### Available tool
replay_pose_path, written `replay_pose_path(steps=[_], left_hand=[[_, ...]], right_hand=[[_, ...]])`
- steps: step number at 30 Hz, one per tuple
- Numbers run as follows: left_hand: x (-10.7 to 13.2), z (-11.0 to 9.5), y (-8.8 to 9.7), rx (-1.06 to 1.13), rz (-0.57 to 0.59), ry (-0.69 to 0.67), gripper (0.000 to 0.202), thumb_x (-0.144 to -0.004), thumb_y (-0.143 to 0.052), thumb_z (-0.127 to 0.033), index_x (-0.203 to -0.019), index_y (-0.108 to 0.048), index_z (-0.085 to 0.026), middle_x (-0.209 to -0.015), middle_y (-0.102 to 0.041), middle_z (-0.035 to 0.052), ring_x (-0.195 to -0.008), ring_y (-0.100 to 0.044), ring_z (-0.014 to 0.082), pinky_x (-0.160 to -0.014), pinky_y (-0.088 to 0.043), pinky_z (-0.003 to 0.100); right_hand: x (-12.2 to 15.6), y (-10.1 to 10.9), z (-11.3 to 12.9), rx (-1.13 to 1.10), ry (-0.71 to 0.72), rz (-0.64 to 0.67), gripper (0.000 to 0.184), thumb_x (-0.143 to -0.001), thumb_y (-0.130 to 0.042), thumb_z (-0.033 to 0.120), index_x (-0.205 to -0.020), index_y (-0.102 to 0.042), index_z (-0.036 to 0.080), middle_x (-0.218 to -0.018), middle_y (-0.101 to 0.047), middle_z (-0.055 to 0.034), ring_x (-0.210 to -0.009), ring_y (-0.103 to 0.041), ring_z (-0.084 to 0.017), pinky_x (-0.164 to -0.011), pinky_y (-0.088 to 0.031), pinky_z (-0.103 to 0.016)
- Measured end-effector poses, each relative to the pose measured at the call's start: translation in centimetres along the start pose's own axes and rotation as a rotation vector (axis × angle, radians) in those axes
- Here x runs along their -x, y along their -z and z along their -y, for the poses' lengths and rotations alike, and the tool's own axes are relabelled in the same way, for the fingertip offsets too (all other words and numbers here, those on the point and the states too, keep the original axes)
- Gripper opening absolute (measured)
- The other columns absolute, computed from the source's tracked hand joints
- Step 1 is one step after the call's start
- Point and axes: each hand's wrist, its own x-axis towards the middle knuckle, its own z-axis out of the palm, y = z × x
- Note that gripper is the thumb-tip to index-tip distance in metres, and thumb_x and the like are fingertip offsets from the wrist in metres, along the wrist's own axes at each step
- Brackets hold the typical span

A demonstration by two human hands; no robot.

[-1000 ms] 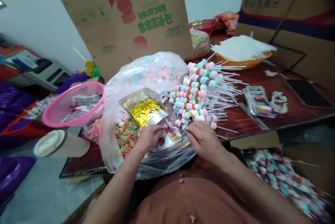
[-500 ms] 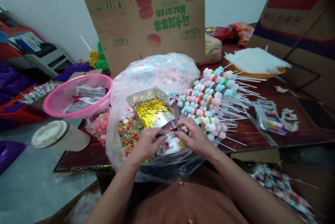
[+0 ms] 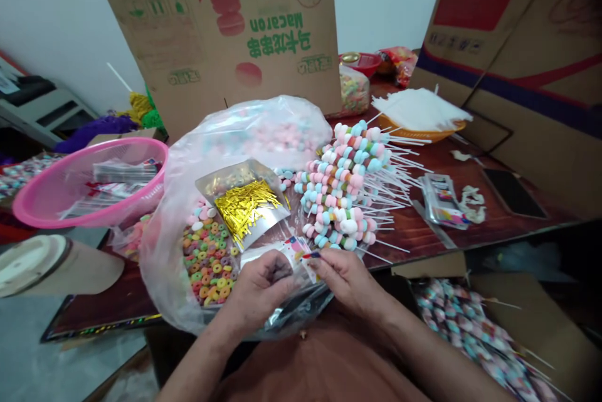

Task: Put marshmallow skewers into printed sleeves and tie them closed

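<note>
My left hand [image 3: 261, 292] and my right hand [image 3: 342, 273] meet over the front edge of a big clear plastic bag [image 3: 162, 245]. Both pinch a small clear printed wrapper [image 3: 297, 251] between their fingertips. Just behind the hands lies a pouch of gold twist ties [image 3: 247, 202]. Loose ring-shaped candies [image 3: 207, 258] in many colours fill the bag to the left of my left hand. A pile of pastel marshmallow skewers [image 3: 343, 192] lies right behind my right hand, their white sticks pointing right.
A pink basket [image 3: 56, 201] with packets stands at left, a paper roll [image 3: 42, 267] below it. Cardboard boxes [image 3: 216, 32] stand behind and at right. An orange tray of white sticks [image 3: 416, 116] sits far right. A box of wrapped skewers [image 3: 470, 327] is at lower right.
The view shifted, so the hands now sit lower in the picture. Both hands stay together on the small wrapper, with the left hand more curled around it.
</note>
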Motion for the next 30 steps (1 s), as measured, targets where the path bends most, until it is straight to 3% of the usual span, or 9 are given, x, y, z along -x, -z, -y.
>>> replay_pose_path(steps=[5,8,13,15,18,20,22,24,30], left_hand=[[-0.5,-0.7,0.5,-0.084,0.123,-0.064,0.027,-0.078,-0.054,-0.037,-0.062,-0.049,-0.016,-0.054,-0.045,-0.0044,-0.051,-0.039,0.0084,-0.048,-0.032,0.019],[-0.5,-1.0,0.5,-0.233,0.135,-0.145,0.029,-0.084,-0.045,-0.037,-0.065,-0.053,-0.016,-0.057,-0.050,-0.0023,-0.055,-0.044,0.0103,-0.052,-0.034,0.021],[0.0,-0.2,-0.3,-0.447,0.088,-0.287,0.019,-0.081,-0.053,-0.034,-0.077,-0.058,-0.016,-0.065,-0.058,0.0001,-0.061,-0.050,0.0127,-0.056,-0.037,0.022],[0.1,0.3,-0.2,-0.493,0.025,-0.328,0.027,-0.086,-0.044,-0.030,-0.066,-0.055,-0.016,-0.058,-0.053,-0.0009,-0.056,-0.048,0.0112,-0.053,-0.035,0.022],[0.0,0.7,0.7,-0.468,-0.024,-0.337,0.033,-0.090,-0.037,-0.028,-0.065,-0.056,-0.016,-0.056,-0.052,-0.0014,-0.053,-0.048,0.0100,-0.051,-0.036,0.021],[-0.1,0.8,1.6,-0.430,-0.050,-0.360,0.029,-0.090,-0.037,-0.027,-0.077,-0.061,-0.016,-0.067,-0.061,0.0008,-0.063,-0.056,0.0112,-0.059,-0.042,0.021],[0.0,1.0,2.3,-0.432,-0.084,-0.426,0.025,-0.090,-0.040,-0.025,-0.092,-0.063,-0.017,-0.084,-0.067,0.0038,-0.080,-0.060,0.0135,-0.073,-0.045,0.024],[0.1,1.1,2.9,-0.467,-0.119,-0.494,0.024,-0.089,-0.042,-0.025,-0.098,-0.063,-0.018,-0.093,-0.068,0.0053,-0.088,-0.060,0.0153,-0.080,-0.044,0.027],[0.1,1.4,3.8,-0.558,-0.091,-0.559,0.024,-0.090,-0.043,-0.027,-0.101,-0.064,-0.019,-0.093,-0.069,0.0056,-0.087,-0.061,0.0162,-0.079,-0.044,0.029]], right_hand=[[0.0,1.0,0.4,-0.144,0.025,0.051,0.010,-0.083,-0.052,0.024,-0.079,-0.057,0.017,-0.076,-0.055,-0.0013,-0.072,-0.050,-0.013,-0.064,-0.039,-0.023],[0.2,0.3,0.5,-0.132,-0.002,-0.022,0.023,-0.086,-0.047,0.028,-0.067,-0.053,0.016,-0.064,-0.050,0.0014,-0.060,-0.045,-0.011,-0.056,-0.035,-0.022],[0.6,-0.2,-0.4,-0.122,-0.114,-0.034,0.042,-0.090,-0.038,0.040,-0.055,-0.039,0.018,-0.054,-0.037,0.0035,-0.051,-0.035,-0.009,-0.047,-0.029,-0.021],[0.4,1.5,-1.2,-0.028,-0.168,-0.150,0.046,-0.091,-0.034,0.043,-0.052,-0.034,0.019,-0.050,-0.033,0.0034,-0.048,-0.033,-0.009,-0.045,-0.027,-0.021],[-0.4,6.0,-2.6,0.470,-0.140,-0.403,0.037,-0.089,-0.040,0.033,-0.056,-0.044,0.018,-0.058,-0.045,-0.0013,-0.058,-0.041,-0.014,-0.052,-0.030,-0.025],[-0.7,8.6,-3.8,0.859,-0.064,-0.307,0.015,-0.082,-0.048,0.017,-0.068,-0.055,0.016,-0.074,-0.057,-0.0070,-0.073,-0.046,-0.019,-0.060,-0.031,-0.029],[-0.6,10.0,-4.9,1.086,0.005,-0.115,0.010,-0.076,-0.052,0.009,-0.074,-0.059,0.016,-0.080,-0.061,-0.0091,-0.080,-0.047,-0.022,-0.064,-0.031,-0.032],[-0.1,10.6,-5.7,1.149,0.069,-0.023,0.012,-0.076,-0.051,0.007,-0.073,-0.059,0.016,-0.074,-0.061,-0.0081,-0.078,-0.048,-0.022,-0.065,-0.033,-0.033],[2.2,12.1,-3.4,0.807,0.342,-0.259,0.018,-0.086,-0.046,0.015,-0.099,-0.058,0.018,-0.088,-0.064,-0.0078,-0.079,-0.058,-0.019,-0.069,-0.046,-0.031]])
